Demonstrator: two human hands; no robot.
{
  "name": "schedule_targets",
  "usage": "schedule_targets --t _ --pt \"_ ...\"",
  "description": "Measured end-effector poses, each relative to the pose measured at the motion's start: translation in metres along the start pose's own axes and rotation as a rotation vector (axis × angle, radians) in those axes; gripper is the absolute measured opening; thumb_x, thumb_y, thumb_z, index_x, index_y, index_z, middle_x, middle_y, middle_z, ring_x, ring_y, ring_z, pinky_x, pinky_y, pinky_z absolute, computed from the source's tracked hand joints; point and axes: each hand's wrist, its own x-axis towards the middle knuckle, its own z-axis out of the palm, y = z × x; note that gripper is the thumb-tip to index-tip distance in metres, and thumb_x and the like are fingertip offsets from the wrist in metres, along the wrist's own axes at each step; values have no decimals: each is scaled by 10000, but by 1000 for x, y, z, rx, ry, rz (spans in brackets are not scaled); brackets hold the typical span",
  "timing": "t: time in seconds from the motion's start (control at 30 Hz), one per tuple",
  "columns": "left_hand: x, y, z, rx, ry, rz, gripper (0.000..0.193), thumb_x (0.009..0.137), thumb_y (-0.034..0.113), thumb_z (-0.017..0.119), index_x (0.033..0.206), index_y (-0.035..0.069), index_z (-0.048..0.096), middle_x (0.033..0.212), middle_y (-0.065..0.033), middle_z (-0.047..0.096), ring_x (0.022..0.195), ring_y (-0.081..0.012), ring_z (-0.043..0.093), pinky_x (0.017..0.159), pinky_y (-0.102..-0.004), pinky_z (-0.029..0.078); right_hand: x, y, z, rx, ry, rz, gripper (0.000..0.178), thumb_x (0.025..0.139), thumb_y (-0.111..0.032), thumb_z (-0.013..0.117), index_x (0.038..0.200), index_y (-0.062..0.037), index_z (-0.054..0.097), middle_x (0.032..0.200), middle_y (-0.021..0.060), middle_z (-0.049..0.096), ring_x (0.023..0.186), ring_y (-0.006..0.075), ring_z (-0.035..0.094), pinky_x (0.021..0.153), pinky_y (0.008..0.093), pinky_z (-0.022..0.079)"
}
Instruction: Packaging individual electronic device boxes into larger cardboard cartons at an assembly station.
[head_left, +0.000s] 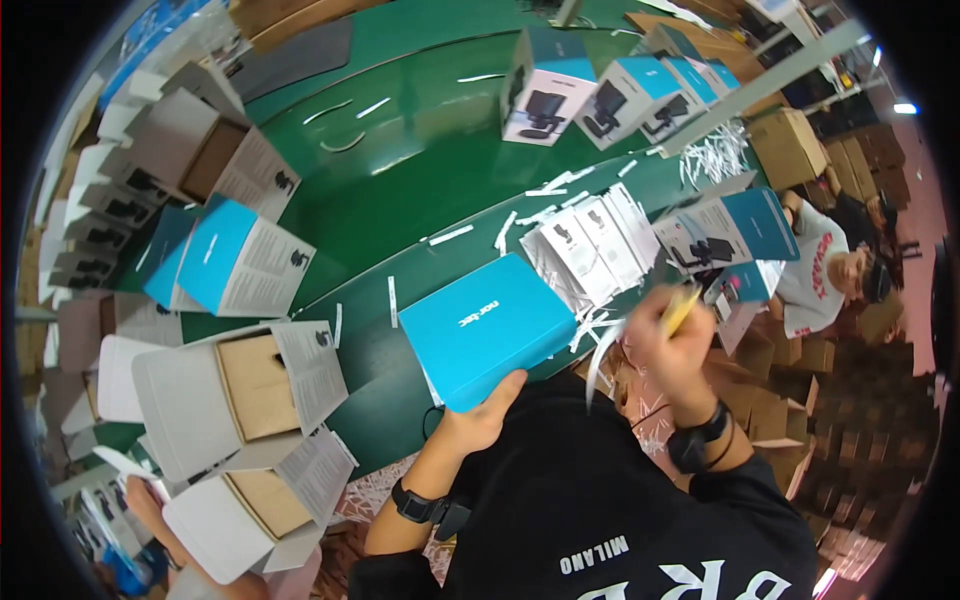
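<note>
A closed blue product box (pixel 485 325) lies on the green bench right in front of me. My left hand (pixel 485 415) grips its near edge, thumb on top and fingers hidden below. To the right of the box, my right hand (pixel 670 345) is raised and closed round a small yellow tool (pixel 680 310); motion blur hides the tool's exact kind. A curved white strip (pixel 598 365) hangs beside that hand, and I cannot tell whether the fingers hold it too. White printed booklets (pixel 590 245) lie in stacks just beyond the box.
Open boxes (pixel 265 385) crowd the left, with blue-lidded boxes (pixel 245 258) behind them. Finished-looking boxes (pixel 548 90) stand at the far right. Paper strips (pixel 715 155) litter the bench. A co-worker (pixel 815 270) is on the right; another person's arm (pixel 165 520) reaches in at lower left.
</note>
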Motion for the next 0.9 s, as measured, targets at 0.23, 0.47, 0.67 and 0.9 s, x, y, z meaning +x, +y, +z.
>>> schedule_targets --t 0.23,0.47,0.67,0.9 --pt "-1 3 -5 -92 59 -98 231 1009 68 656 1212 -42 659 1184 -105 704 1018 -232 686 929 -363 531 23 -5 -6 -627 -226 83 629 765 -176 898 1308 -12 625 905 117 760 796 214 750 731 302 590" --pt "1 17 -11 -540 -6 -275 449 1045 145 587 1459 19 465 1378 -182 594 1240 -341 630 1039 -509 542 27 33 43 -354 -475 -400 619 731 -229 928 1264 -49 670 1127 138 744 983 290 761 832 333 617" --pt "-14 7 -28 -452 -5 -364 510 1036 157 604 1491 30 414 1424 -189 552 1262 -356 613 1036 -531 548 19 38 60 -161 -413 -394 484 747 -183 913 1164 -45 711 1272 146 671 1001 280 739 810 332 621" --pt "-15 20 -32 -495 75 -348 420 1020 78 623 1408 -23 499 1300 -175 636 1143 -315 681 982 -468 596 11 25 75 -148 -385 -378 430 731 -127 898 1116 -49 722 1229 126 683 953 254 740 752 322 620"
